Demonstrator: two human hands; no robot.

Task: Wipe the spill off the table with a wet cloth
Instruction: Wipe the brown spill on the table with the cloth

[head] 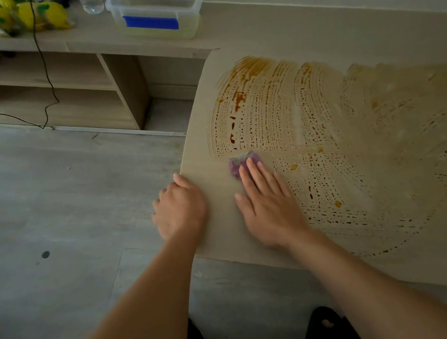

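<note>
Most of the purple cloth (240,164) lies hidden under the straight fingers of the right hand (268,206); only its far end shows. The tabletop (219,228) and its brown spill (326,130) run off the right edge. The yellow bags (19,17) and clear bottle (90,0) are cropped at the top.

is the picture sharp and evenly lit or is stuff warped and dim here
Head view: dim, flat indoor light with no hard shadows or glare; wide-angle bend curves the table edge and the shelf unit; the right hand and purple cloth look slightly motion-soft, the left hand is clearer, and the brown spill streaks read sharply.
</note>
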